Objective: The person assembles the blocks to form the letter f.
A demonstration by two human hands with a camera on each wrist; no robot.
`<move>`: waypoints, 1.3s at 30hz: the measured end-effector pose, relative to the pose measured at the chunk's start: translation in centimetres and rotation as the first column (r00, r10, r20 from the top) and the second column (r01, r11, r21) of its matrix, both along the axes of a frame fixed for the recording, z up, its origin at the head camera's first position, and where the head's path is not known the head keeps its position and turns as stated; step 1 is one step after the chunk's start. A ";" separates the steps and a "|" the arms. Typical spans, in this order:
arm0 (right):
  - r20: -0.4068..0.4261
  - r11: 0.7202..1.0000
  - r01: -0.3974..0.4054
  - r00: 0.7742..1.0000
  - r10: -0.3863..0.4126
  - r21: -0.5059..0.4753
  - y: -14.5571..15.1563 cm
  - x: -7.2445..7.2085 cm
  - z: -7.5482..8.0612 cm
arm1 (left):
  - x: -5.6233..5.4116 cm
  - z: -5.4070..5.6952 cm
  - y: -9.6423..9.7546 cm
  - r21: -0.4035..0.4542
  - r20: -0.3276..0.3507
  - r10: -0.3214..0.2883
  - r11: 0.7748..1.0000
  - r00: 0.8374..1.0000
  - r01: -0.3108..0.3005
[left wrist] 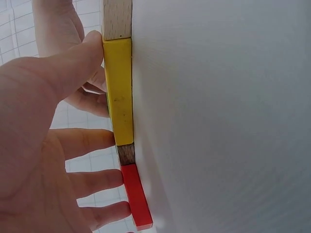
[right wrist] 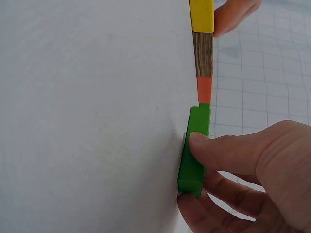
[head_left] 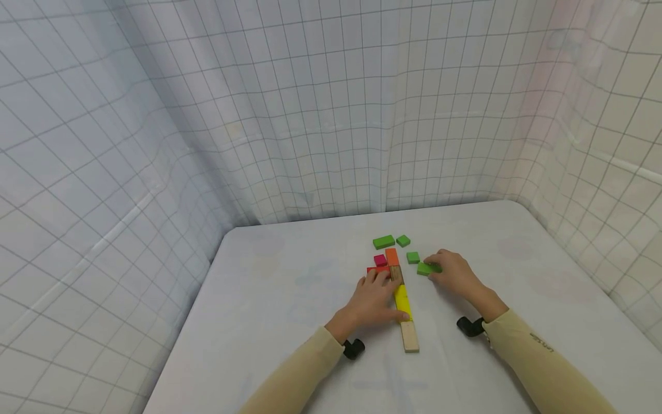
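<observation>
My left hand (head_left: pixel 373 302) lies over a line of wooden blocks, fingers spread and nearly straight. Its fingertips touch the red block (left wrist: pixel 138 196) and the yellow section (left wrist: pixel 119 92), with the thumb at the near yellow end. Dark brown wood (head_left: pixel 396 273) sits between the yellow and an orange block (head_left: pixel 392 257); a pale wooden block (head_left: pixel 410 338) ends the line nearest me. Right of the line, my right hand (head_left: pixel 457 279) pinches a long green block (right wrist: pixel 194 150) between thumb and fingers, at the table surface. Beside that block lies a small green block (head_left: pixel 412 257).
A pink block (head_left: pixel 380 260) lies left of the orange one. Farther back are another long green block (head_left: pixel 384 242) and a small green piece (head_left: pixel 403 241). The white table (head_left: pixel 279 299) is bordered by grid-patterned curtains (head_left: pixel 320 115) at the back and sides.
</observation>
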State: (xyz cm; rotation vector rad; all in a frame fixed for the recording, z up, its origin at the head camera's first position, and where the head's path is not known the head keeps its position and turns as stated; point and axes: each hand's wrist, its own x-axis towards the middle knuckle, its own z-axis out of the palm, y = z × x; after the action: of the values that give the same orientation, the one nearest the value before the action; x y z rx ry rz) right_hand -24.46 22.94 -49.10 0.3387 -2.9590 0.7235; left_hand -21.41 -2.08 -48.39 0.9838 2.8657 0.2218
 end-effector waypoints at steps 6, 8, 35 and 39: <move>-0.013 1.000 -0.013 1.000 0.013 -0.017 0.0 0.0 0.1 | 0.0 0.0 0.0 -0.002 0.010 0.005 1.000 1.000 -0.005; -0.010 1.000 -0.015 1.000 0.015 -0.023 0.0 0.0 0.1 | 0.0 -0.1 0.0 -0.002 0.015 0.005 1.000 1.000 -0.005; -0.010 0.999 -0.037 0.999 0.036 -0.039 -1.9 -0.5 0.4 | 0.0 -0.2 0.1 -0.013 0.028 0.011 1.000 1.000 -0.010; 0.007 0.998 -0.044 0.999 0.044 -0.039 -2.3 -0.7 0.2 | 0.0 -0.2 0.0 -0.008 0.032 0.013 1.000 0.999 -0.013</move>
State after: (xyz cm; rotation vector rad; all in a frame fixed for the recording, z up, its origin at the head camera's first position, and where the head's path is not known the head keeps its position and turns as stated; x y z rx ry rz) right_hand -25.12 20.66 -48.93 0.4005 -2.9493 0.7876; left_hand -21.36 -2.03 -48.58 0.9511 2.8425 0.2247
